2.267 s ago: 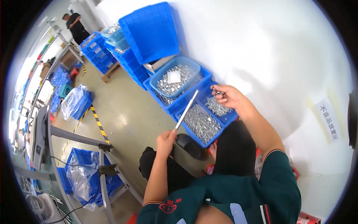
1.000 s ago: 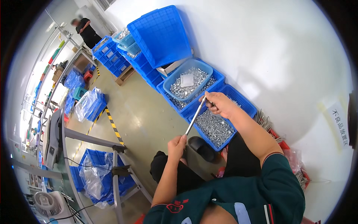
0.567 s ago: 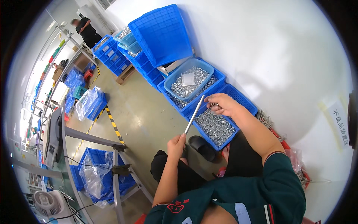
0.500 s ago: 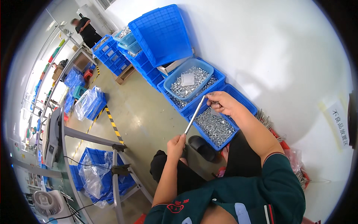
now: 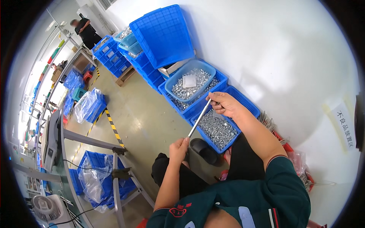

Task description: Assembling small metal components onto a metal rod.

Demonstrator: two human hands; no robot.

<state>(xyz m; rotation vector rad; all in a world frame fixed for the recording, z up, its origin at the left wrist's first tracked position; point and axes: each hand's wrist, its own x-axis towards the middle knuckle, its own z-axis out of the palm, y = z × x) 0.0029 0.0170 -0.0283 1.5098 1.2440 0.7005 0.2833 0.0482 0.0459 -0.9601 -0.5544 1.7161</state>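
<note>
A slim silvery metal rod slants between my two hands, in front of my knees. My left hand is closed around its lower end, with the thumb lying along it. At the upper end, my right hand pinches the tip between thumb and fingers; whether a small part is also in that pinch is hidden. Beneath my right hand stands a blue crate filled with small shiny metal parts. A lighter blue basin of similar parts, with a whitish square piece on top, rests in the crate behind.
A large blue crate leans upright at the back, beside stacked crates. To the left are a grey metal frame, plastic-covered crates and a fan. A black slipper lies on the floor. A person stands far off.
The fingers of my right hand have shifted slightly at the rod's upper end. My left hand keeps its hold, and the whole view has moved a little.
</note>
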